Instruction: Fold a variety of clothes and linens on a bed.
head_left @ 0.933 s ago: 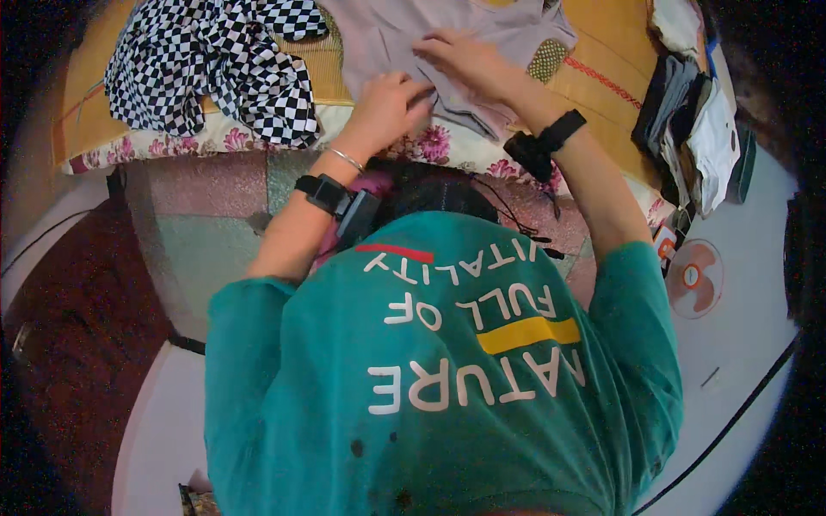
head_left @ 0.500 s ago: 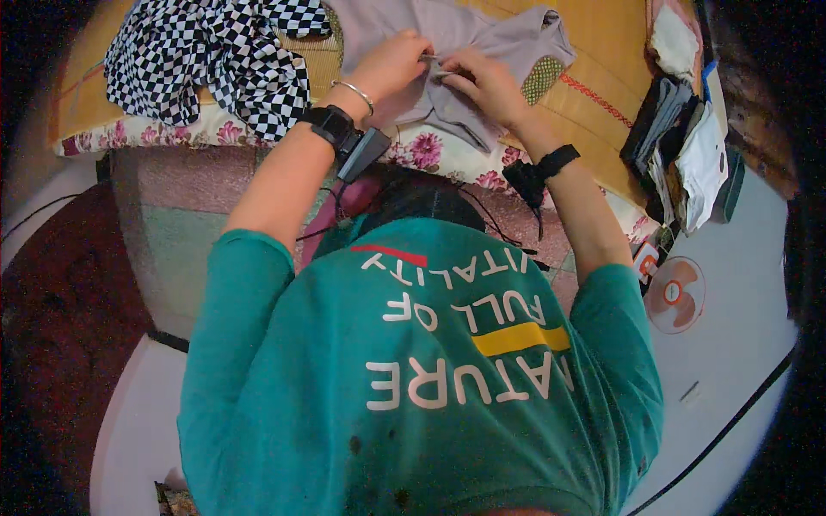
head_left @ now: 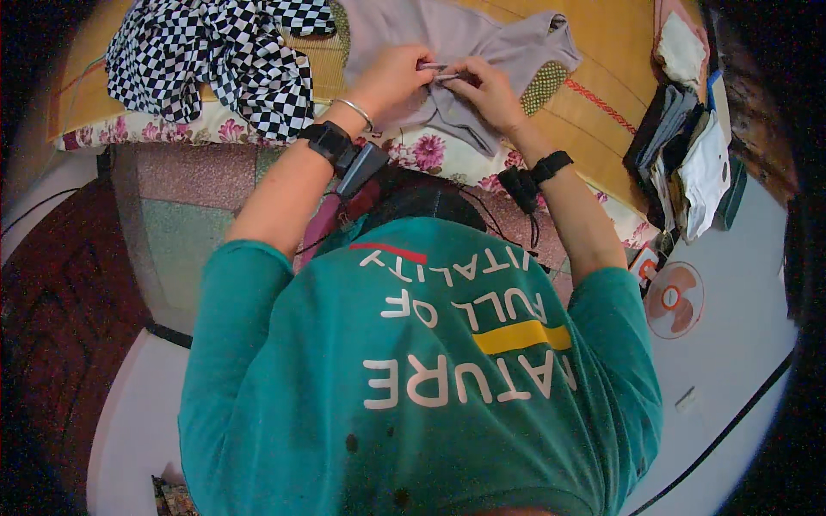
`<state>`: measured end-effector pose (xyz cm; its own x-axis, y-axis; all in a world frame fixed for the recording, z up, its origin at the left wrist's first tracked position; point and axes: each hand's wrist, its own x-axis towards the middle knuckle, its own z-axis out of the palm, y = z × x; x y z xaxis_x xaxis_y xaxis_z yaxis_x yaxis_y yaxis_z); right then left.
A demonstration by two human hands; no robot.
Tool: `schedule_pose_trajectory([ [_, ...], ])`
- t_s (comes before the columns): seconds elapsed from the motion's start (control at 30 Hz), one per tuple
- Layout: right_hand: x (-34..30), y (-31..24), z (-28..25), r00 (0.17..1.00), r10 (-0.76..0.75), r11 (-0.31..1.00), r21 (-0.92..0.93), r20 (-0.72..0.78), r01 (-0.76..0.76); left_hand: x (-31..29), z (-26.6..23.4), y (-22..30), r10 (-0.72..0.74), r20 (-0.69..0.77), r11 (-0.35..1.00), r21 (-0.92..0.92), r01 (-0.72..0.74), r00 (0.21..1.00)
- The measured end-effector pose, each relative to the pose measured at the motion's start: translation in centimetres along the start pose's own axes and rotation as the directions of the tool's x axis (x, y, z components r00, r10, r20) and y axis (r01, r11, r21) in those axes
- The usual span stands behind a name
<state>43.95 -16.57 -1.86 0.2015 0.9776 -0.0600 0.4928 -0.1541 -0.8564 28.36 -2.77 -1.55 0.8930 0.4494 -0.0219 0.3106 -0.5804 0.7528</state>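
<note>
A pale mauve-grey garment (head_left: 477, 39) lies spread over the mat at the far edge of the bed. My left hand (head_left: 398, 79) pinches a fold of its cloth between thumb and fingers. Close beside it, my right hand (head_left: 484, 89) grips the same fold, the fingers bent. The two hands nearly meet, with a raised strip of cloth between them. A lower flap of the garment hangs toward the bed's front edge, below my right hand. Whether a button or other small fastening is between my fingers I cannot make out.
Left of the garment lies a black-and-white checked cloth (head_left: 198, 60). Under both is a woven straw mat (head_left: 602, 69) over a flowered sheet (head_left: 430, 153). Folded clothes (head_left: 680, 146) stack at the right edge. A small fan (head_left: 674, 298) stands low on the right.
Both hands have come slightly lower in the picture and still hold the fold. The raised strip of cloth between them shows more plainly now.
</note>
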Motion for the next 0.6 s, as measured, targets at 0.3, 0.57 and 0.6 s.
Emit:
schedule_pose_trajectory([
  [0.3, -1.2, -0.6, 0.8, 0.995, 0.021, 1.000, 0.014, -0.097, -0.019, -0.6, 0.3, 0.0, -0.262, 0.226, 0.808, -0.481, 0.341, 0.938],
  [0.57, -1.5, -0.6, 1.5, 0.985, 0.087, 0.996, -0.009, -0.148, -0.090, -0.6, 0.4, -1.0, -0.258, 0.302, 0.759, -0.525, 0.386, 0.918],
  [0.6, -1.5, -0.6, 1.5, 0.984, 0.079, 0.997, 0.001, -0.159, -0.080, -0.5, 0.3, -1.0, -0.244, 0.329, 0.731, -0.556, 0.396, 0.912],
])
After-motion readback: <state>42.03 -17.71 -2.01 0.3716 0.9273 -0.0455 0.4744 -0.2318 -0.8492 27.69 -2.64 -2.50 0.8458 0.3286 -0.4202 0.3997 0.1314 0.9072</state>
